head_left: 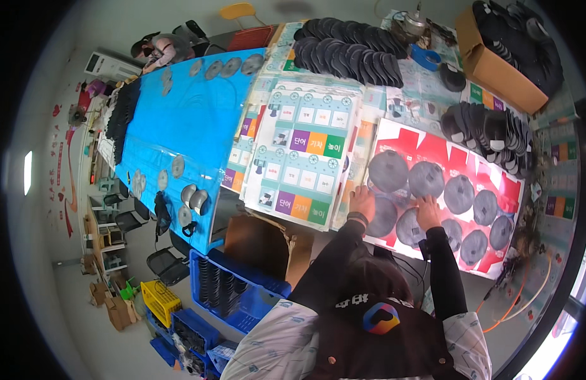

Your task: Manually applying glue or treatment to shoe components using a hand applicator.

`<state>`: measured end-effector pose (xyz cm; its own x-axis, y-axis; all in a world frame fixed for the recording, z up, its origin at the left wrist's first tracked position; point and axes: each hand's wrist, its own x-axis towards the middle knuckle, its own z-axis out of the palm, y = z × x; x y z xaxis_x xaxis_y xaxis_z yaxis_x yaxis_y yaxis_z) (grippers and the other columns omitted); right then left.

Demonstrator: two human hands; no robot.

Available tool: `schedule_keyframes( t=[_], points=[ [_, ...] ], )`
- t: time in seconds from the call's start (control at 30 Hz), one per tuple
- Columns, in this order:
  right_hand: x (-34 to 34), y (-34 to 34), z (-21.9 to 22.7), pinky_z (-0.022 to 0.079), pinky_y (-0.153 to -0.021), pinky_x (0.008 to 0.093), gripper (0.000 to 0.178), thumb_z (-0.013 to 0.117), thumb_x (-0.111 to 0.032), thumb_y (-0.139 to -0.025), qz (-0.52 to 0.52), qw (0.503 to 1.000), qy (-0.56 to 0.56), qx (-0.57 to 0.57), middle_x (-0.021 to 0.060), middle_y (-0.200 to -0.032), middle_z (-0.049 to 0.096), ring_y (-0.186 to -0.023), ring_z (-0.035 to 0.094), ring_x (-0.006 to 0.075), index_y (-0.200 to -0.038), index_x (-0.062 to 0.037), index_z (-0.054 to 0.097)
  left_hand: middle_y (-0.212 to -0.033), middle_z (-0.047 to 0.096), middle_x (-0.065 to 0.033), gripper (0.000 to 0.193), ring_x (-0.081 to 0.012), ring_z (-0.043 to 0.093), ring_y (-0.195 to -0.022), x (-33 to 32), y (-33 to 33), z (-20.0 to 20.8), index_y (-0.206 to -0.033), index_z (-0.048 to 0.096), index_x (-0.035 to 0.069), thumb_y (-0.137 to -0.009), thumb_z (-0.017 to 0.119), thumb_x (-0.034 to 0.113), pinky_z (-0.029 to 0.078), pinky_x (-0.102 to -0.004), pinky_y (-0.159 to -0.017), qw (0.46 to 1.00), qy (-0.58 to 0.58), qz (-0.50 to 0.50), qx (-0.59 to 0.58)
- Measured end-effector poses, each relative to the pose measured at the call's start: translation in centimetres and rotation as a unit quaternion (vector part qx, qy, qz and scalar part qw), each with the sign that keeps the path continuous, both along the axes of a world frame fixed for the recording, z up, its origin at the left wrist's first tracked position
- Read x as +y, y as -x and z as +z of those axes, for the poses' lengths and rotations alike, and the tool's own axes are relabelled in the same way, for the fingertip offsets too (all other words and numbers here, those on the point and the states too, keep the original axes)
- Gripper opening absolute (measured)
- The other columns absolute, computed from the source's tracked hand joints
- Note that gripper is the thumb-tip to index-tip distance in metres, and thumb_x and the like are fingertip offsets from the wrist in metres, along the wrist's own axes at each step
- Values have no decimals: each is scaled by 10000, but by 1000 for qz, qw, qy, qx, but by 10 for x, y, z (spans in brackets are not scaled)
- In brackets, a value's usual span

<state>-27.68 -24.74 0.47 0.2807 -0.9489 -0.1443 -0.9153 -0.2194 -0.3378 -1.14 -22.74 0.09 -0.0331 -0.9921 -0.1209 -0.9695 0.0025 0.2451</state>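
Observation:
Grey round discs, thin and translucent-looking, lie in rows on a red and white printed sheet [404,136] in front of me. My left hand [361,204], with a band on its wrist, rests at the left edge of a near disc [383,218], fingers stretched forward. My right hand [427,213] lies over the upper right of the neighbouring disc [407,229], its fingers apart and pointing away from me. Another disc [388,171] sits just beyond my left hand, and one more [426,180] beyond my right. Neither hand visibly lifts anything.
Stacked printed sheets [305,164] lie to the left. Beyond them is a blue-covered table [185,120], where another person [166,49] leans at the far end. Black curved pieces [347,60] stand in rows at the back, near a cardboard box [495,69]. Blue crates [201,288] stand low left.

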Motion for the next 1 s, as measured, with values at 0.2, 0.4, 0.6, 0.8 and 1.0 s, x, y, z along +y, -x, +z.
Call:
schedule_keyframes(
  t=[0.2, 0.4, 0.6, 0.8, 1.0],
  points=[
    [-11, -8, 14, 471, -888, 479, 158, 672, -118, -834, 41, 998, -25, 29, 80, -1097, 577, -1085, 552, 323, -986, -141, 708, -998, 664, -80, 148, -292, 591, -1056, -8, -2, -4, -946, 701, 93, -854, 589, 122, 437, -479, -888, 1000, 11, 22, 3],
    [-20, -4, 10, 456, -889, 458, 123, 663, -150, -855, 72, 997, 5, 15, 67, -1031, 589, -1062, 550, 305, -943, -184, 742, -1059, 658, -80, 189, -274, 587, -1074, -15, 1, -5, -994, 711, 90, -865, 578, 125, 434, -469, -895, 999, 23, 29, 17],
    [-28, -9, -3, 453, -885, 473, 105, 661, -191, -860, 96, 995, -8, 30, 94, -1065, 602, -1070, 554, 327, -921, -153, 737, -1073, 648, -77, 204, -267, 573, -1110, -19, -3, 0, -1024, 713, 97, -865, 590, 131, 436, -471, -909, 1000, -5, 20, 17],
    [-29, -2, -18, 455, -898, 485, 126, 645, -203, -849, 160, 985, -13, 58, 112, -1021, 632, -1093, 565, 325, -908, -145, 740, -1108, 665, -38, 204, -250, 560, -1119, -20, 6, -9, -996, 726, 146, -889, 552, 158, 415, -479, -933, 999, -19, 25, -38],
    [-25, 5, 9, 479, -899, 476, 165, 665, -163, -774, 235, 968, -39, 78, 123, -994, 648, -1057, 611, 328, -919, -114, 728, -1152, 663, -79, 220, -297, 566, -1190, -21, 19, -49, -1028, 731, 130, -886, 572, 187, 451, -575, -968, 997, -76, -4, -9]
  ],
)
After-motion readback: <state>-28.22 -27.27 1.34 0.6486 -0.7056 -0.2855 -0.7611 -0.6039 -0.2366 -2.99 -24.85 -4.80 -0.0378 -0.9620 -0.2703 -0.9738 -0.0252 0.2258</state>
